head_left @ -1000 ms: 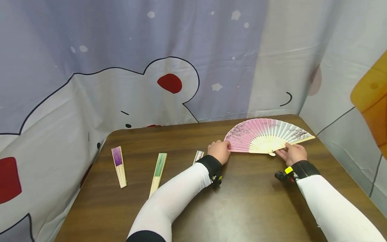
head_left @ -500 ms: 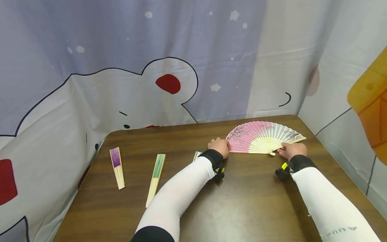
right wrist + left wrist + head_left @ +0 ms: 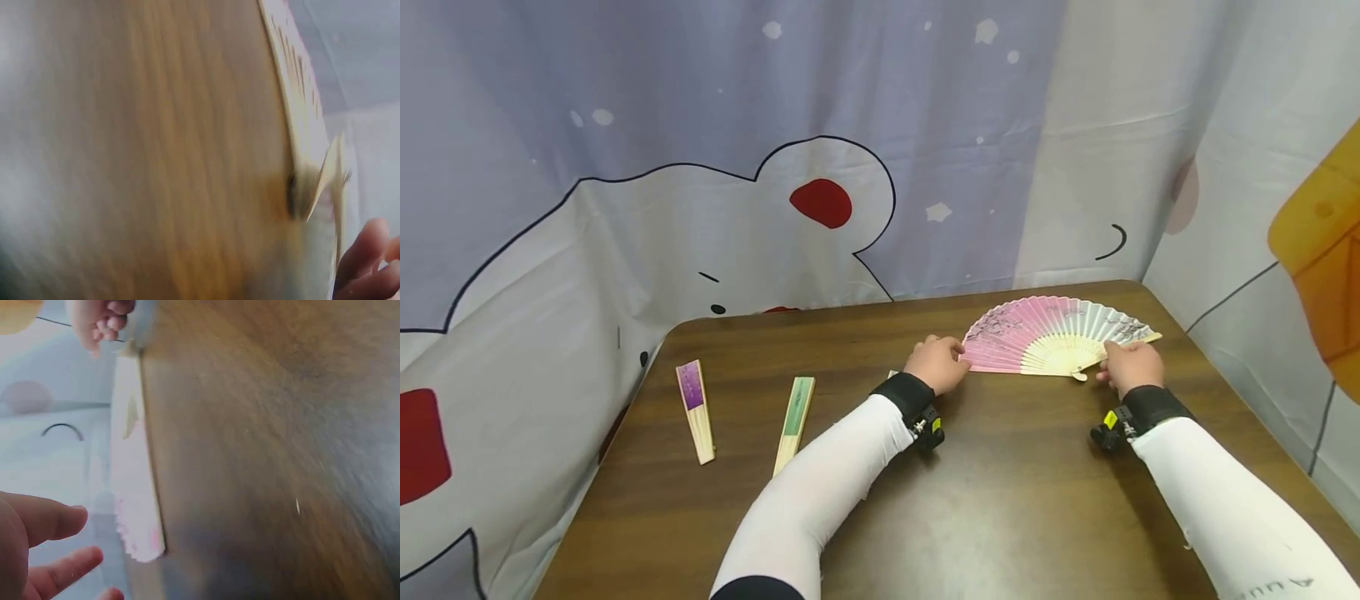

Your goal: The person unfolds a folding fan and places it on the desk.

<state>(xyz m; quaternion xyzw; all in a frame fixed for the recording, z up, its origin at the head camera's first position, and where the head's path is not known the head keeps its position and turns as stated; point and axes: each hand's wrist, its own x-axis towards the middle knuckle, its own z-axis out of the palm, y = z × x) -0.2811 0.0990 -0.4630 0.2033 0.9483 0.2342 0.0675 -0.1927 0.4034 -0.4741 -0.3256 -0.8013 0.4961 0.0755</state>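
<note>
Fingers [image 3: 955,348] of the left hand [image 3: 934,365] are seen in the head view loosely extended, tips at the left edge of the pink fan [image 3: 1054,337]; no grip is evident. Right hand [image 3: 1131,367] is laid over the fan's right guard stick near the pivot, fingers curled down on it, apparently pinching. Fan lies spread on the brown surface [image 3: 1000,500], at its far right corner. Left of the fan, well apart, a green folded fan [image 3: 795,422] and a purple folded fan [image 3: 695,409] are noted; a third is mostly hidden behind the left wrist.

Left wrist view, blurred: the fan's edge [image 3: 134,469] is seen flat on the surface, left fingers [image 3: 47,519] straight and just short of it.

Right wrist view, blurred: ribs and pivot [image 3: 306,181] are visible, a fingertip [image 3: 365,250] beside them; grip cannot be judged here.

Judgement: guards are best handled evenly, the pivot kept pinned. A cartoon-printed curtain [image 3: 737,167] is hung behind the fan.
</note>
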